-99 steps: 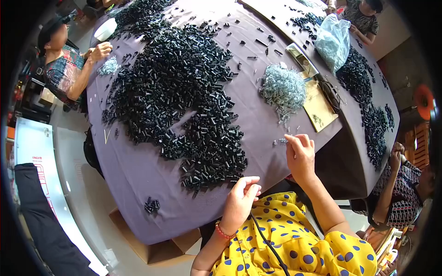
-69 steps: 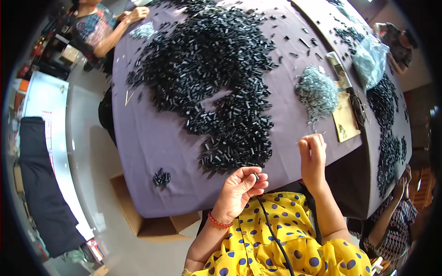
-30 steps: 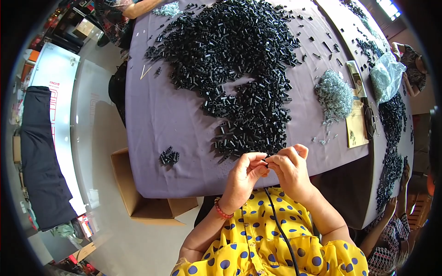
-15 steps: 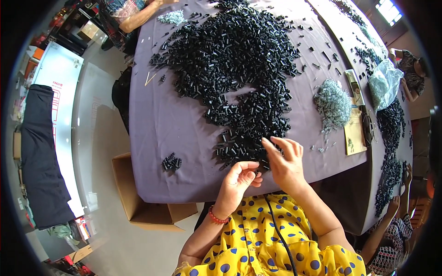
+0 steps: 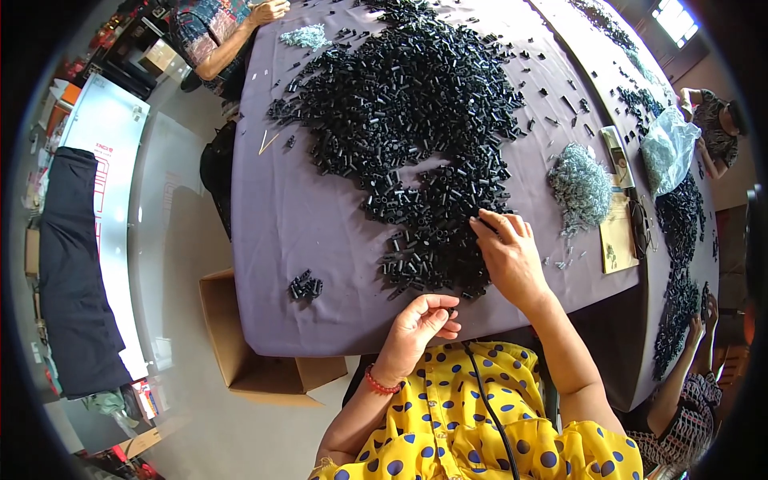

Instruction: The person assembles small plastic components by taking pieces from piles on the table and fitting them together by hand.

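A wide heap of small black tube-like plastic pieces (image 5: 416,96) covers the middle of the purple-grey cloth-covered table (image 5: 280,216). At the table's near edge, my left hand (image 5: 420,328) is closed in a pinch on a small black piece (image 5: 453,310), mostly hidden by the fingertips. My right hand (image 5: 512,256) reaches over the right edge of the heap's near end. Its fingers are bent and a little apart, with the tips at the black pieces; nothing shows held in them. A small separate cluster of black pieces (image 5: 305,286) lies to the left.
Right of the heap are a pile of small clear-grey pieces (image 5: 580,188), a yellowish card (image 5: 618,240) and glasses (image 5: 641,228). A plastic bag (image 5: 670,148) sits farther right. An open cardboard box (image 5: 220,320) stands below the table's left corner. Other people work at the far left and right.
My right hand has moved away from my left hand, forward to the heap's right edge. My left hand stays near the table edge, slightly lower, still pinching. The view has shifted slightly.
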Tool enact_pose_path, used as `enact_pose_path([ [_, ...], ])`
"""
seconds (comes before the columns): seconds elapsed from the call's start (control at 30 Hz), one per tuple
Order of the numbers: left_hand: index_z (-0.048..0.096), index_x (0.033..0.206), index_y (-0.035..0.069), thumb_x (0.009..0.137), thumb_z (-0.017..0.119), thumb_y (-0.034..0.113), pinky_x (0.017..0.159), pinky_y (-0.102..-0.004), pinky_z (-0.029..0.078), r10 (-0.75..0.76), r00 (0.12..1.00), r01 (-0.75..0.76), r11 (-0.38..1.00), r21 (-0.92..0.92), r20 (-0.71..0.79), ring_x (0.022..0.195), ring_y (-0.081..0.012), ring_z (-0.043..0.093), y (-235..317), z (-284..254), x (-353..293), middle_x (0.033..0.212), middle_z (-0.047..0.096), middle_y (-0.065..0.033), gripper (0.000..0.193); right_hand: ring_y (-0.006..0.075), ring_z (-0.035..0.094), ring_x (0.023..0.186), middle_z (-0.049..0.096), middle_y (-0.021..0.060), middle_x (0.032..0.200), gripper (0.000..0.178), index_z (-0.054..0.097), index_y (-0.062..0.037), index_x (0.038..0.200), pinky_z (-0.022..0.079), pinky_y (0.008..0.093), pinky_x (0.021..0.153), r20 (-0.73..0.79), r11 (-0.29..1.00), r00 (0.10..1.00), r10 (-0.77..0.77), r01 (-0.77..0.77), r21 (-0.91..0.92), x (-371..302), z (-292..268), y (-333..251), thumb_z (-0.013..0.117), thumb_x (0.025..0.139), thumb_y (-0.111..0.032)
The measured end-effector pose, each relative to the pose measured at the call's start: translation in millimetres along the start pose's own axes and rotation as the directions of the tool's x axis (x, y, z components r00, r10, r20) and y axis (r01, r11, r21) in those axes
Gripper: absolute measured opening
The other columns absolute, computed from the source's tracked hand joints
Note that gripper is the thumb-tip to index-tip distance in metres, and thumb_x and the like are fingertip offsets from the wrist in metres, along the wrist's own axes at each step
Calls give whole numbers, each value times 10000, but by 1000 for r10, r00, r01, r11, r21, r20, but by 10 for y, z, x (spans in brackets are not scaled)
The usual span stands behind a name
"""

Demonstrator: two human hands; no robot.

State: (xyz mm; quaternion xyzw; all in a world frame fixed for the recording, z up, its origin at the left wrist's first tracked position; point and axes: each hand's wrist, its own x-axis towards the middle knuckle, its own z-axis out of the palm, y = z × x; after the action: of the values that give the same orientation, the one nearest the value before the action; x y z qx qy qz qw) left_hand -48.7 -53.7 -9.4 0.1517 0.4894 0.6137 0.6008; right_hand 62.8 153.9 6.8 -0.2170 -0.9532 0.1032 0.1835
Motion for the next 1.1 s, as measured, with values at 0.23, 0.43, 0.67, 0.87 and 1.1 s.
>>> enact_pose_path([
  [0.23,580,1281,2,1067,532,137,871,-326,589,-63,998,64,991,-117,18,947,-190,705,-47,-92,-2,1087,681,-95,258,282,537,1172,574,107,1292,522,606,-45,1331,398,449,1023,112,998,992,-56,60,-29,-277,-8,-263,585,814,-114],
  [0.43,566,1297,3,1070,525,144,890,-343,586,-98,992,109,982,-157,73,955,-199,706,-30,-140,44,1084,682,-97,271,295,470,1331,499,129,1471,543,597,-32,1345,354,478,1082,180,997,982,-59,68,-42,-501,-30,-415,602,813,-141],
  [0.67,526,1351,9,1057,551,133,893,-364,594,-83,983,133,938,-319,164,968,-215,716,-55,-236,105,1092,692,-103,320,267,534,1224,555,106,1378,621,602,-33,1361,366,458,1044,134,996,990,42,-52,73,-822,-21,-384,640,744,-93],
  [0.87,464,1408,9,1049,568,127,893,-366,592,-84,977,149,925,-349,194,958,-206,712,-60,-265,137,1084,679,-105,393,262,631,902,672,84,1096,515,674,-39,1226,460,398,851,-182,976,980,84,-44,215,-747,-85,-256,631,722,60],
  [1.1,439,1430,-4,1040,578,114,885,-377,592,-37,967,125,931,-343,251,944,-227,706,-95,-311,136,1068,665,-124,430,274,583,867,601,80,931,294,682,-76,1129,468,389,786,-325,933,883,340,-360,-3,-629,53,135,731,842,-34],
])
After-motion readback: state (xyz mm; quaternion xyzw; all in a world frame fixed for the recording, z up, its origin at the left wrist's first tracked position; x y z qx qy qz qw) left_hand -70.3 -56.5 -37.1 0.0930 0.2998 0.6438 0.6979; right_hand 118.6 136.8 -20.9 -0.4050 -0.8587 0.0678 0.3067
